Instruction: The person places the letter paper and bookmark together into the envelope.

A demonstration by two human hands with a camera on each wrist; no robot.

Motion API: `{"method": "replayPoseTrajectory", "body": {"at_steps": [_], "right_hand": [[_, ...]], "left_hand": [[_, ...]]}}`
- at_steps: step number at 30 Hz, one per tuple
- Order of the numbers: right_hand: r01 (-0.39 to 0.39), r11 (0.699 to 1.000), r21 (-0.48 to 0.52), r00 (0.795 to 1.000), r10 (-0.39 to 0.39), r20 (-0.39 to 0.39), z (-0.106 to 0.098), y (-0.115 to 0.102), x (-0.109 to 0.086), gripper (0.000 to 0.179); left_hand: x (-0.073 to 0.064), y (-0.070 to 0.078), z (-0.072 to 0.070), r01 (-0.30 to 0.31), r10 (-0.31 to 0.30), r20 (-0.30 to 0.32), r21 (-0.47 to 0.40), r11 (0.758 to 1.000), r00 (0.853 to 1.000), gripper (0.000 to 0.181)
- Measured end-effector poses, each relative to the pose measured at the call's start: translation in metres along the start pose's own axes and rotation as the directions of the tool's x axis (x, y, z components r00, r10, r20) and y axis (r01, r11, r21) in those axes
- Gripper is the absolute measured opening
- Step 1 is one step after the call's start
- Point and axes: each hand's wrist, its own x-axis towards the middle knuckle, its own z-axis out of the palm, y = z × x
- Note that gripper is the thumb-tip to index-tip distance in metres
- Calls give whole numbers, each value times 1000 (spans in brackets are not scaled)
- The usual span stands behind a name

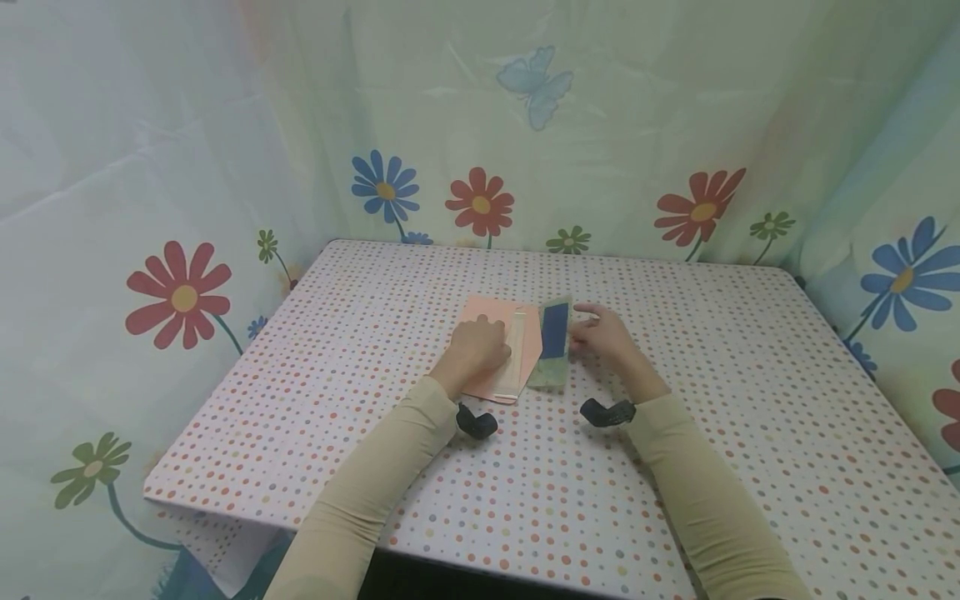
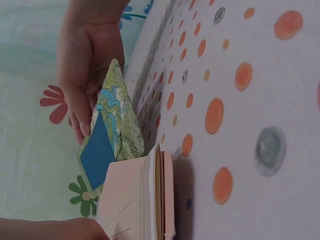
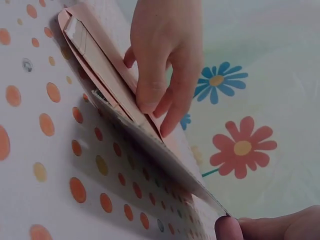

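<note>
On the table lies a flat pink folder-like piece (image 1: 486, 387), its edge showing several thin layers in the left wrist view. A long cream strip (image 1: 513, 367) runs along it. My left hand (image 1: 478, 343) rests over the folder, thumb and fingers touching down by the strip in the right wrist view. At the folder's right side stands a green patterned panel (image 2: 131, 131) with a blue patch (image 2: 97, 152), tilted up from the table. My right hand (image 1: 602, 333) pinches its outer edge between thumb (image 3: 228, 228) and finger. Whether panel and folder are joined, I cannot tell.
A white cloth with coloured dots (image 1: 360, 333) covers the table. Curtains with flowers and a butterfly (image 1: 537, 87) hang behind and at both sides. Each wrist bears a black camera mount (image 1: 477, 422). The table's front edge (image 1: 517, 568) runs below the forearms.
</note>
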Motion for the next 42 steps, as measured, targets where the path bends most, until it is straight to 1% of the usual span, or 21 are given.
{"method": "replayPoseTrajectory", "body": {"at_steps": [2,4,8,19,26,33,37,39,42], "right_hand": [[2,1000,16,1000,-2,-12,-1,-1,-1,59],[19,1000,23,1000,-19,-8,-3,-1,-2,58],[44,999,3,999,-44,-21,-6,-1,-3,56],[19,1000,-2,999,-19,-46,-11,-1,-4,54],[17,1000,8,999,-18,32,-1,-1,-2,55],[3,1000,6,997,-4,72,10,3,1,55],[13,1000,-19,996,-11,83,16,1,-2,56],[21,998,-60,997,-17,72,18,0,-3,56],[24,987,-162,999,-19,32,20,-3,-6,55]], "left_hand": [[0,0,0,2,-2,2,-1,1000,1000,43],[0,0,0,1,-1,1,3,1000,1000,43],[0,-1,0,-4,4,2,7,1000,1000,43],[1,-2,1,-13,13,3,-2,1000,1000,44],[2,-2,2,-8,8,-8,15,1000,1000,43],[2,-1,2,0,0,-12,18,1000,1000,44],[3,0,2,2,-1,-14,19,1000,1000,45],[3,0,3,0,0,-17,22,1000,1000,45],[4,0,4,-5,6,-26,31,1000,1000,45]]}}
